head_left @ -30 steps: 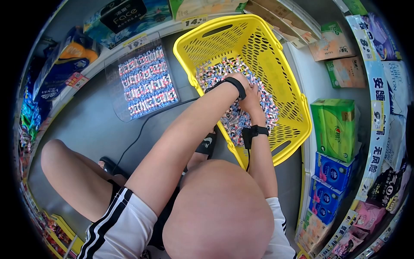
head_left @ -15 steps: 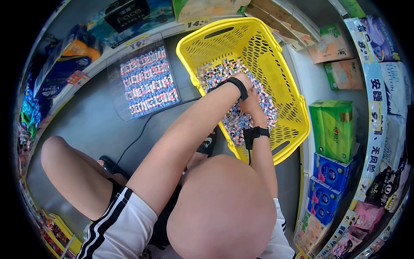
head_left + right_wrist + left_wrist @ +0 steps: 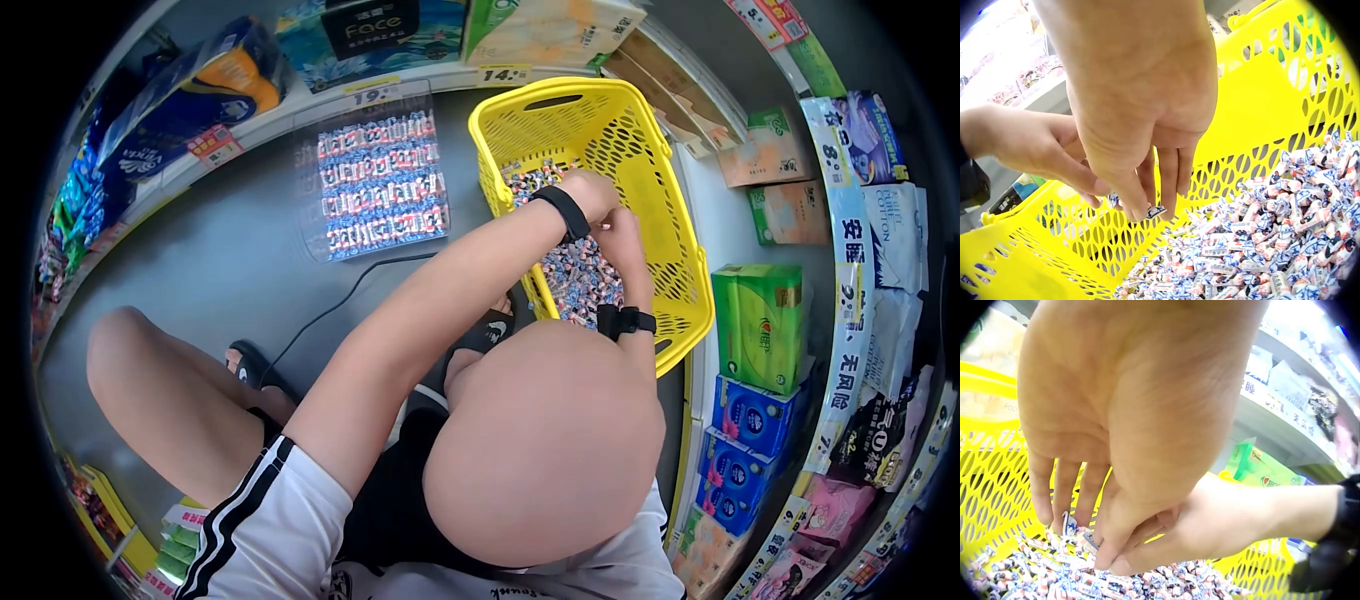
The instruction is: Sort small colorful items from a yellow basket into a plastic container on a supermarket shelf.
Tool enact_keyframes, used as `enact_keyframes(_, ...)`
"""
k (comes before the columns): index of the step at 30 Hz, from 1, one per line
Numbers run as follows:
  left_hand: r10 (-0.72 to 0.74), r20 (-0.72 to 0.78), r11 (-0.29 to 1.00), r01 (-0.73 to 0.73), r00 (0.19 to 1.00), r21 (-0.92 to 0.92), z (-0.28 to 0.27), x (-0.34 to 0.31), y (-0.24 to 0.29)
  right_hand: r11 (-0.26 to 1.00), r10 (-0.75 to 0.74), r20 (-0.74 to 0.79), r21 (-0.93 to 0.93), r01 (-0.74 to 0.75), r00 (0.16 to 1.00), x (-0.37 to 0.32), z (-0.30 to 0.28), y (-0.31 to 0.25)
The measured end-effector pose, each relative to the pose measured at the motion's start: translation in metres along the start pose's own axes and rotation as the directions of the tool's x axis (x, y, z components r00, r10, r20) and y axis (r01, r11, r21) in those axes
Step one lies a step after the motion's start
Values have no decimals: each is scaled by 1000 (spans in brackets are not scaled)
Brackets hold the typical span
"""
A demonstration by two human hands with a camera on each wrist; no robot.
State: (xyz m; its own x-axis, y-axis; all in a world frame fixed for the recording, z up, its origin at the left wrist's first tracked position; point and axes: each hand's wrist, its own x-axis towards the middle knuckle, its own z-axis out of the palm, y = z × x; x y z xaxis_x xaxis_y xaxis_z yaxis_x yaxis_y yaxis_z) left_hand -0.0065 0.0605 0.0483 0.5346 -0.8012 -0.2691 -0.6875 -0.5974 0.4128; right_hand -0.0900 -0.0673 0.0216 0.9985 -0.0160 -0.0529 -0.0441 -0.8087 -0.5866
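- On the shop floor between low shelves, the head view shows a crouching person reaching both arms into a yellow basket, which stands on the grey floor against the right-hand shelving.
- The left hand and the right hand meet, touching, above the heap of candies on the basket's bottom. The fingers are too small here to show any grip.
- Left of the basket, well apart from the hands, a clear tray of the same candies lies flat on the floor. A black cable runs across the floor below it.
- Green packs sit above blue packs on the shelf just right of the basket.
- In the left wrist view, the left hand hangs over the heap with its fingers pointing down, nearly straight.
- A wrapped candy shows at those fingertips, and the thumb lies against the right hand's fingers. I cannot tell whether the left hand grips the candy or only touches it.
- In the right wrist view, the right hand's fingers are bunched and point down. Their tips pinch the wrapped candy, holding it clear above the heap and near the basket's perforated wall.
- The left hand's fingertips come in from the left and touch the right hand beside the candy.
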Motion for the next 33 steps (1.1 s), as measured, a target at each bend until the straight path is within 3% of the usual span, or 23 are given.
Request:
enact_keyframes(1,-11,-8,1000,11,1000,-1,-1,-6,-7,996,25,13,86,-26,1000,2,-3,-4)
enact_keyframes(3,37,-230,999,-38,972,-2,-2,-23,-17,998,-24,23,65,23,999,9,0,-3)
enact_keyframes(5,56,-250,998,-55,967,9,-5,-40,-29,985,-91,-1,150,91,996,11,-1,-16)
enact_keyframes(7,77,-423,992,-110,903,-55,-8,-60,-39,986,-104,24,137,100,994,8,-8,-46)
enact_keyframes(12,146,-542,967,-235,828,-98,-17,-105,-65,969,-157,63,202,141,986,11,-7,-89)
enact_keyframes(16,118,-626,968,-229,771,-99,-21,-136,-83,962,-214,22,180,207,977,16,0,-123)
enact_keyframes(19,142,-705,962,-264,695,-67,-23,-155,-98,934,-254,-21,254,251,967,26,10,-143)
enact_keyframes(21,179,-761,958,-287,624,-10,-22,-168,-108,934,-321,-10,160,319,947,30,13,-158)
enact_keyframes(23,192,-764,968,-249,616,42,-25,-180,-118,932,-353,10,96,350,936,32,17,-176)
enact_keyframes(25,168,-708,980,-190,686,49,-33,-200,-128,918,-391,37,94,386,920,37,25,-195)
enact_keyframes(27,171,-731,978,-204,661,44,-37,-218,-141,914,-400,51,88,395,915,39,34,-211)
enact_keyframes(29,77,-655,986,-155,752,-63,-39,-231,-155,911,-413,103,66,408,905,46,46,-225)
enact_keyframes(31,41,-654,981,-154,755,-116,-35,-241,-169,906,-422,107,77,415,900,55,63,-236)
enact_keyframes(33,-27,-707,951,-199,707,-235,-29,-245,-184,903,-421,64,127,411,905,62,80,-247)
